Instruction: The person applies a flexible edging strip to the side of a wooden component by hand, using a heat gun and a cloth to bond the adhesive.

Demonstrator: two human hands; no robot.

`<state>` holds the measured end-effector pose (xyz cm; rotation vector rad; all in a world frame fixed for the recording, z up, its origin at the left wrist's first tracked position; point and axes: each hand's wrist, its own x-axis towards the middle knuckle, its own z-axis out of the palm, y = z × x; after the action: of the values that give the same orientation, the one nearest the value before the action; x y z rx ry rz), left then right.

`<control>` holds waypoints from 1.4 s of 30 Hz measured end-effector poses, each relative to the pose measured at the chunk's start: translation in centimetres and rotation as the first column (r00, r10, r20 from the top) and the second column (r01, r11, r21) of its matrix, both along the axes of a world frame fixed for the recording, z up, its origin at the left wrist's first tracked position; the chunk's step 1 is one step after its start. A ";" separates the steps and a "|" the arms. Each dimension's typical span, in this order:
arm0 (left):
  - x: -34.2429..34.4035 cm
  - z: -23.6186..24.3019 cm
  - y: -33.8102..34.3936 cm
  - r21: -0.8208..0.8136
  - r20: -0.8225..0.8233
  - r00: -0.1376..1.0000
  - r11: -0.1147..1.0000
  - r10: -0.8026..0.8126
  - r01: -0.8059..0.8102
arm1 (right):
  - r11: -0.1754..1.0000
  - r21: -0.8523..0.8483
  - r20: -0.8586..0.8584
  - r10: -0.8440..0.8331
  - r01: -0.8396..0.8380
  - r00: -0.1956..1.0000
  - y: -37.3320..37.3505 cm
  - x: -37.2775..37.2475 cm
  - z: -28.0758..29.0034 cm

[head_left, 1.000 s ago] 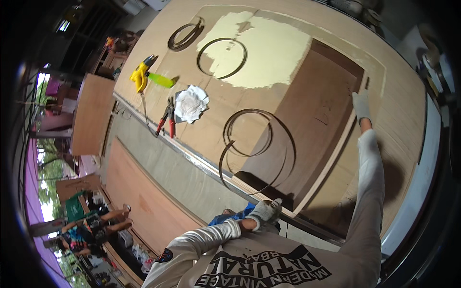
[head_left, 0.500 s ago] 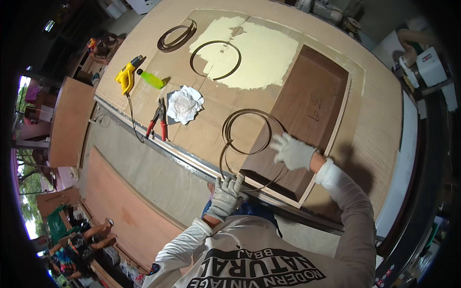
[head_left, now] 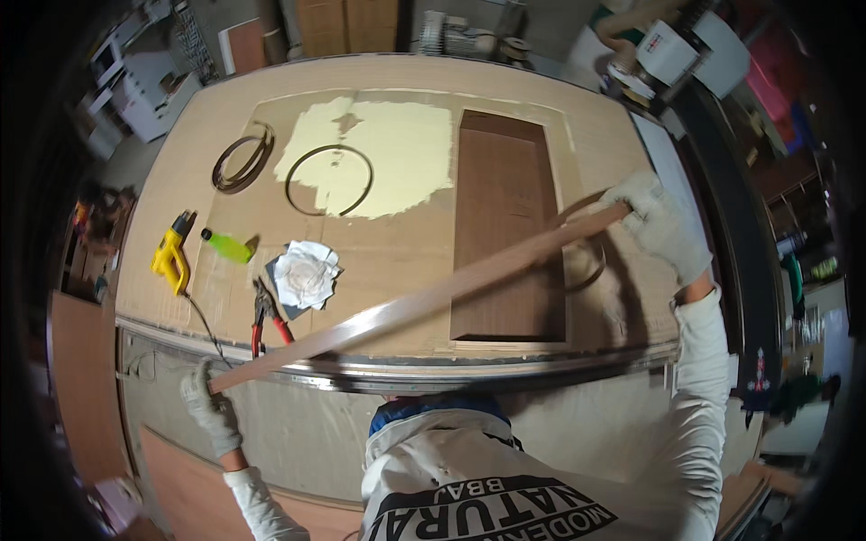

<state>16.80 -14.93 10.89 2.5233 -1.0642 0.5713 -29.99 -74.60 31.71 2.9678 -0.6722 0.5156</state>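
Observation:
A long, flat brown strip runs diagonally over the bench, blurred and shining along its middle. My gloved left hand grips its lower end past the bench's front edge; my gloved right hand is closed on its other end at the upper right. Beneath the strip lies a shallow dark wooden box. A brown coil shows behind the strip near my right hand, partly hidden. Near the lower left are red-handled pliers and a crumpled white wad on a dark square.
The wide bench carries a yellow heat gun with cord, a green bottle, a coil and a ring. A white machine stands back right. Plywood boards stand at left.
Both hands have spread apart and now hold the long strip. The loops from the box's front have shifted right, behind the strip. The view has swung round to face the bench squarely.

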 end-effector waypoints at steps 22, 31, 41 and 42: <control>12.4 -12.2 -11.4 0.098 -0.162 0.943 0.956 0.290 -0.277 | 0.878 0.424 0.166 -0.317 0.223 0.934 17.3 -15.3 -15.1; -35.1 7.9 -34.8 0.161 -0.368 0.289 0.246 -0.884 0.956 | 0.407 0.884 0.357 -0.265 -0.231 0.896 20.8 -10.4 -20.3; -22.5 4.2 -33.8 -0.070 -0.563 0.477 0.614 -0.675 0.786 | -0.332 0.920 0.150 -0.200 -0.211 0.968 11.8 -24.1 -23.3; -21.3 3.1 -32.5 -0.029 -0.585 0.500 0.633 -0.639 0.774 | -0.274 0.953 0.089 -0.164 -0.132 0.982 10.8 -25.1 -23.2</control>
<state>-4.54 -47.48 14.03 1.8859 -1.8233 -0.5352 -55.11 -63.77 8.51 4.4057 -2.1296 0.1112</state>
